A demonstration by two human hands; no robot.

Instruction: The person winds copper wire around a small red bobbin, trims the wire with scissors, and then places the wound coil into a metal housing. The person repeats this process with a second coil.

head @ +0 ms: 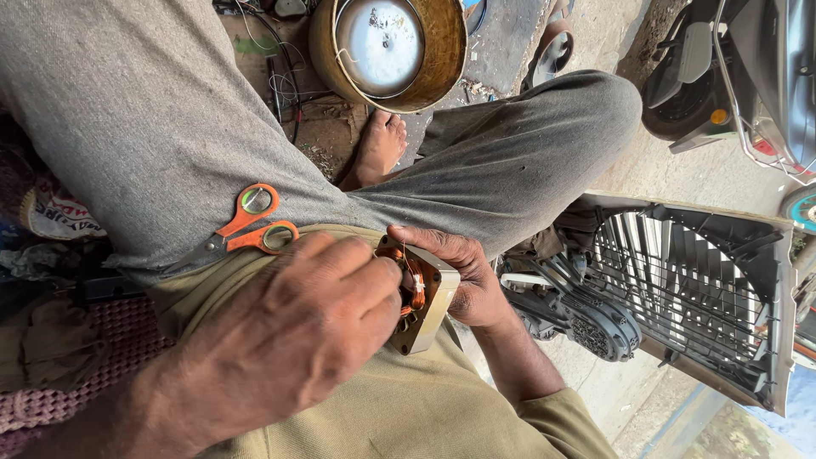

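**Two hands working at a small motor stator held over the lap**

Nearest the camera, the left hand (319, 319) is filling the lower foreground, its fingers pinched narrow against the copper windings of a small square motor stator (422, 297). This hand is covering most of the stator's near face, so what the fingertips are pinching is hard to make out. The right hand (463, 276) is gripping the stator from the far side, thumb lying along its top edge; its palm is hidden behind the metal frame. The stator is held just above the lap, tilted on edge.

Just beyond the left hand, orange-handled scissors (251, 225) are lying on the grey trouser leg (136, 127), blades partly lost in a fold of cloth. A bare foot (378, 144) is showing between the knees, resting on the floor.

To the right, a dark plastic fan grille (697, 289) is lying on the ground, cut off in part by the picture's edge, with a round motor part (599, 327) beside it.

Farthest away, a round brass-coloured bowl (387, 51) is sitting on the floor, holding a pale metal disc (378, 38); its upper rim is cut off.
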